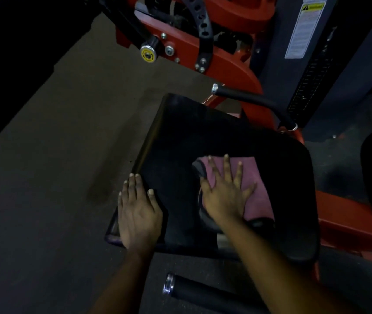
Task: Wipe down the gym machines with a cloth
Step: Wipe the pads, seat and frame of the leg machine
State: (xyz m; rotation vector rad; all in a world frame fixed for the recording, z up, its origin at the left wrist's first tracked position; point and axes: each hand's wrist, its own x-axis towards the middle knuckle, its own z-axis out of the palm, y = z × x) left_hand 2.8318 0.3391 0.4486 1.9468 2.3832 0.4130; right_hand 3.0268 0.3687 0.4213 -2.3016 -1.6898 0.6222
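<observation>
Fingers (132,186) of the left hand (138,214): straight and close together, laid over the left edge of the seat (203,137), thumb resting on top of the pad.
Left palm: flat on the near left corner of the seat, holding nothing.
Floor (55,132): dark mat to the left of the seat and on its near side.
Knob (148,55): yellow-capped, well beyond the seat's far left corner.
Seat pad: black, smooth, with rounded corners.
Near handle (194,291): black grip with a shiny end cap, just off the seat's near edge.
Fingers (227,168) of the right hand (224,198): spread wide and straight, pressing down on the cloth (257,193).
Cloth: pink, lying on the right half of the seat under the right palm, with a grey edge showing beside the thumb.
Far handle (248,98): black grip with a silver cap, just past the seat's far right edge.
Frame (232,64): red metal, beyond the seat and along its right side.
Label (302,30): white sticker with a yellow top, on a dark panel far beyond the seat's right side.
</observation>
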